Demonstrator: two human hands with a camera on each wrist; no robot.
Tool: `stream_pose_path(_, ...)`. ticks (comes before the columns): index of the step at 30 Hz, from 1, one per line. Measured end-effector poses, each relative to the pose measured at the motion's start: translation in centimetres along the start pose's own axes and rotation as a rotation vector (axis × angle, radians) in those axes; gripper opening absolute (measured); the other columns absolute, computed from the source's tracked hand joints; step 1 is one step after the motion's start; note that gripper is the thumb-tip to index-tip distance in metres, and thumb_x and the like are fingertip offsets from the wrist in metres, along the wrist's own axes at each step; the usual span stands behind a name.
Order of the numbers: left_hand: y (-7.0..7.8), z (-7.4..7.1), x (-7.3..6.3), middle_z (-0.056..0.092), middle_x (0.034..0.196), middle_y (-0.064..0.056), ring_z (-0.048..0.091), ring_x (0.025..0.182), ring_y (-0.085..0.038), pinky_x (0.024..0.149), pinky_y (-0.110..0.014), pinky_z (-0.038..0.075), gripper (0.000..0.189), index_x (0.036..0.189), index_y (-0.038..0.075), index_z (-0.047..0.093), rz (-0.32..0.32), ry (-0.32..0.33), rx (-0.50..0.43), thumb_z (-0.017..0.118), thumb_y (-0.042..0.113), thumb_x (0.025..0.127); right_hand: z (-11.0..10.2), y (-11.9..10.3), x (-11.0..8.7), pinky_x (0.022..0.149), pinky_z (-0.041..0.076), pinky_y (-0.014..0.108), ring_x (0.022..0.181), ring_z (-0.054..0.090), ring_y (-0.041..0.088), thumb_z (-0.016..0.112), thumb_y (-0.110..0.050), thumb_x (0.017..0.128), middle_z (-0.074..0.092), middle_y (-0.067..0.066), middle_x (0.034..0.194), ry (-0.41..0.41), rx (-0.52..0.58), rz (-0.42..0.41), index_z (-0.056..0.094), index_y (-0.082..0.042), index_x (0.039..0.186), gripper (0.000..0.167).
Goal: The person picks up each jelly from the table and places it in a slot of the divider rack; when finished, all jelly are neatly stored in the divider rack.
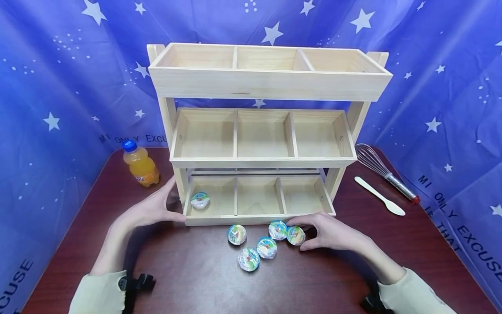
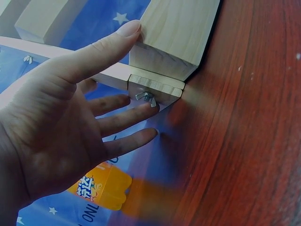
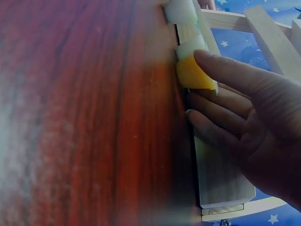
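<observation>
My left hand is at the lower left corner of a wooden three-tier rack, its thumb tip at the front edge of the bottom tray and its fingers spread beside the post. In the left wrist view those fingers hold nothing. With my right hand, I pinch an orange-bodied jelly cup between thumb and fingers, in front of the bottom tray. Another cup stands against it. More foil-lidded cups, a left one and a front one, lie on the table. One cup sits in the bottom left compartment.
An orange drink bottle with a blue cap stands left of the rack. A whisk and a cream-coloured spoon lie to the right on the dark red table. Blue star-patterned cloth surrounds the table.
</observation>
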State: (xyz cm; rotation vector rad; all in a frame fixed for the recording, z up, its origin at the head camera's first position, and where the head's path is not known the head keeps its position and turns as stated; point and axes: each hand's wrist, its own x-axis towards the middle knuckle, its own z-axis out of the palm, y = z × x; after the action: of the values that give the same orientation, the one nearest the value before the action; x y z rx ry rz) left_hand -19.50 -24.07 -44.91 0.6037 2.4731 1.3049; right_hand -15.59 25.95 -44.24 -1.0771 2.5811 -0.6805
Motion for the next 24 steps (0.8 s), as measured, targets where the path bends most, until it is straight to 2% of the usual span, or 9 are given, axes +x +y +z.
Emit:
stream_pose_path(8, -0.1, 0.2, 0.0, 0.018, 0.171, -0.014, 0.053, 0.135, -0.043, 0.112, -0.067, 0.044, 0.128, 0.163, 0.046, -0.005, 0.014, 0.007, 0.021, 0.090, 0.028, 0.080, 0.0, 0.3, 0.0, 0.095, 0.057, 0.030, 0.113, 0.067, 0.003, 0.087, -0.030, 0.081, 0.072, -0.016, 0.124, 0.014, -0.015, -0.033, 0.069, -0.027, 0.130, 0.052)
stream_pose_path(15, 0.0, 0.2, 0.1, 0.017, 0.172, -0.013, 0.051, 0.137, -0.043, 0.113, -0.067, 0.042, 0.127, 0.162, 0.048, -0.005, 0.017, 0.000, 0.009, 0.090, 0.027, 0.080, -0.6, 0.8, -0.4, 0.091, 0.058, 0.027, 0.107, 0.066, -0.001, 0.088, -0.024, 0.080, 0.073, -0.016, 0.118, -0.015, 0.063, -0.057, 0.070, -0.024, 0.126, 0.049)
stream_pose_path(24, 0.1, 0.2, 0.0, 0.016, 0.172, -0.014, 0.051, 0.137, -0.044, 0.113, -0.067, 0.042, 0.128, 0.162, 0.048, -0.005, 0.005, 0.000, 0.002, 0.090, 0.027, 0.079, -2.2, 0.8, -1.0, 0.090, 0.060, 0.026, 0.103, 0.069, 0.000, 0.088, -0.016, 0.080, 0.074, -0.009, 0.116, -0.068, 0.208, -0.009, 0.070, -0.017, 0.126, 0.050)
